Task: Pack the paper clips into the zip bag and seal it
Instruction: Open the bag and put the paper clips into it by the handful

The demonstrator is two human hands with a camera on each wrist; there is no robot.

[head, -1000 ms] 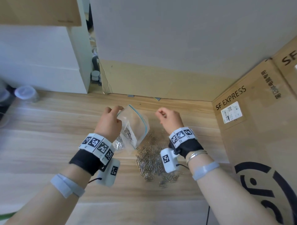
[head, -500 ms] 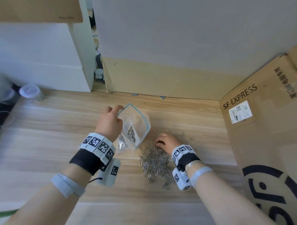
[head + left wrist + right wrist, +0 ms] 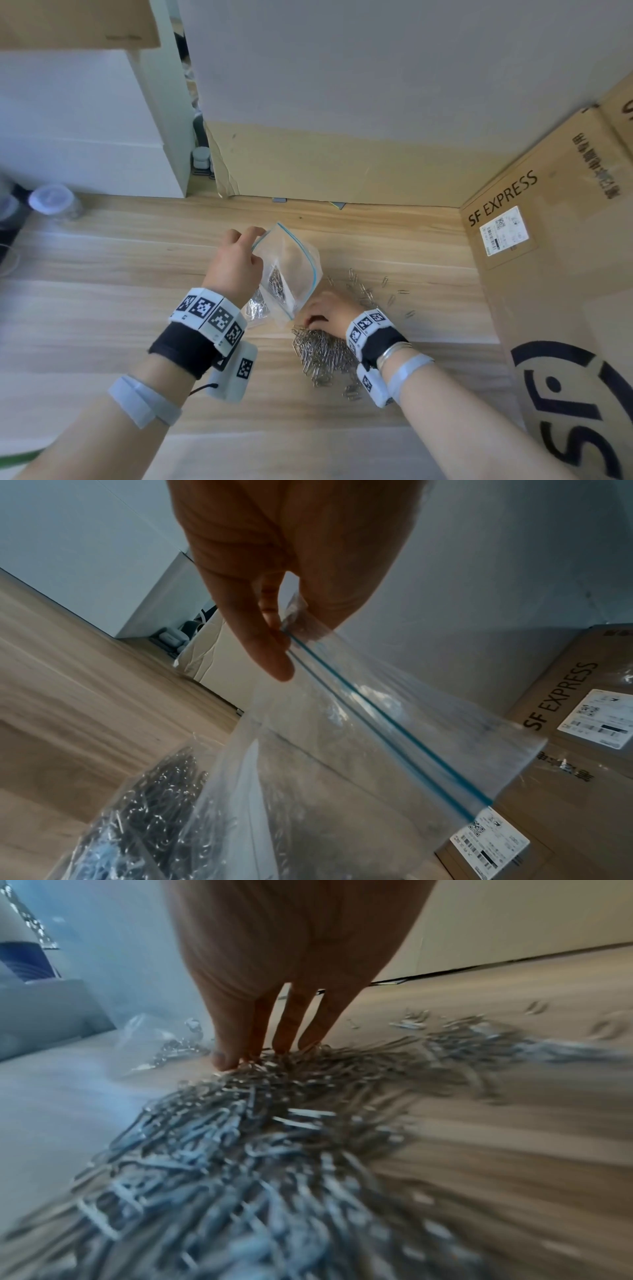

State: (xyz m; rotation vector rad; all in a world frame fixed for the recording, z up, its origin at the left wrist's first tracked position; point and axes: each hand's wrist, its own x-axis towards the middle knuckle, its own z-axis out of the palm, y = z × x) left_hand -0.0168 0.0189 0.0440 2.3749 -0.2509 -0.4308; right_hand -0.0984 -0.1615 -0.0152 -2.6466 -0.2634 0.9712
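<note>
The zip bag (image 3: pixel 290 270) is thin, clear, soft plastic with a blue zip line at its mouth; it has no stiffness of its own and hangs from the left hand (image 3: pixel 234 267), which pinches one top corner at the zip between thumb and fingers (image 3: pixel 274 653), with its bottom near or on the desk (image 3: pixel 102 308). Some paper clips already lie in its lower part, so it probably pulls down a little and can swing. I judge that the best place to hold it is the zip strip, because it is thicker than the film; with only one corner held, the mouth looks narrow and may fall closed. The paper clips (image 3: pixel 325 353) lie in a dense heap on the desk, just in front of the bag, and a few single ones (image 3: pixel 385 281) are scattered behind it toward the right. They are small, light, smooth steel wire, which hook into each other, so a pinch will likely lift a tangled bunch and some may drop. The right hand (image 3: pixel 329 313) is lowered onto the far edge of the heap with the fingertips (image 3: pixel 284 1045) in the clips, gathering; if they already close on a bunch, I cannot tell. A second small bag with clips (image 3: pixel 255 308) lies under the left wrist. A SF Express carton (image 3: pixel 548 274) stands near on the right and a cardboard panel (image 3: pixel 325 164) behind, so the free room is mostly to the left and toward the person.
</note>
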